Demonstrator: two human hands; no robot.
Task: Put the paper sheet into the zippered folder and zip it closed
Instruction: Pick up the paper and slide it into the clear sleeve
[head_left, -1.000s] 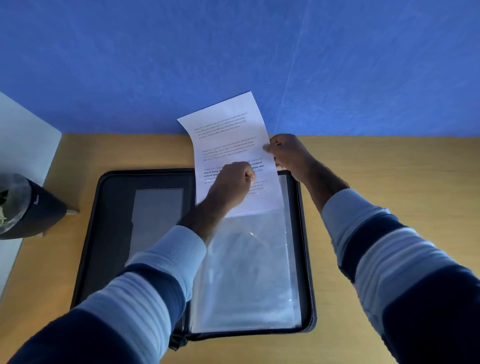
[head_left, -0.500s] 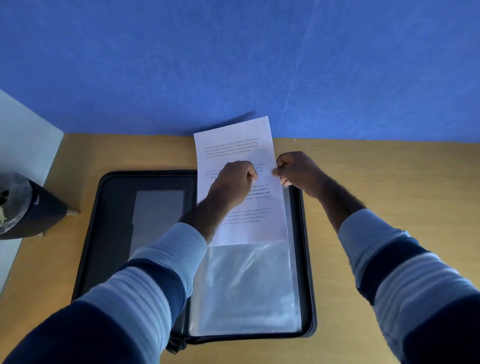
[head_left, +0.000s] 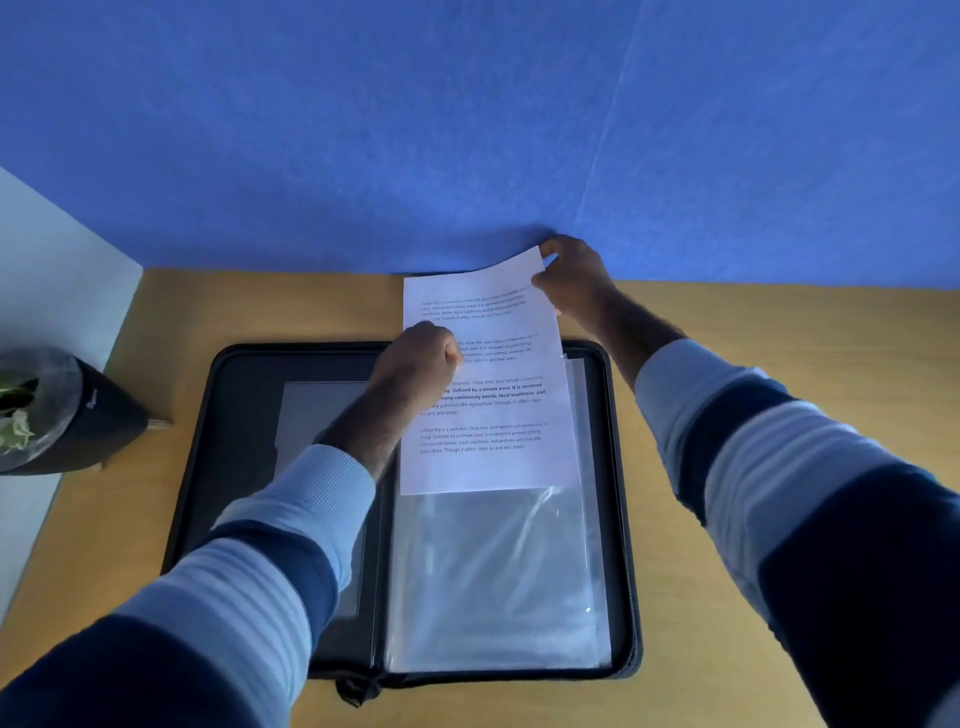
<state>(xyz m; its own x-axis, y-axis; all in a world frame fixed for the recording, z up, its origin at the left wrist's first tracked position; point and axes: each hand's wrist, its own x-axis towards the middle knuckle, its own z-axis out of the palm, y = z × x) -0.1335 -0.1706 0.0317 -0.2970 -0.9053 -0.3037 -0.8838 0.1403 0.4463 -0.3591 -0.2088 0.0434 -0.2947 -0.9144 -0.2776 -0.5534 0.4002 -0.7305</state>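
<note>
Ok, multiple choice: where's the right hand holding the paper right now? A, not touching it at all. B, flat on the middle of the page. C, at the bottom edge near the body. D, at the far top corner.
D: the right hand pinches the far top right corner of the paper sheet, while the left hand is fisted at its left edge.

A dark pot (head_left: 78, 415) with a plant sits at the wooden desk's (head_left: 727, 322) left edge, below a blue wall (head_left: 467, 130).
</note>
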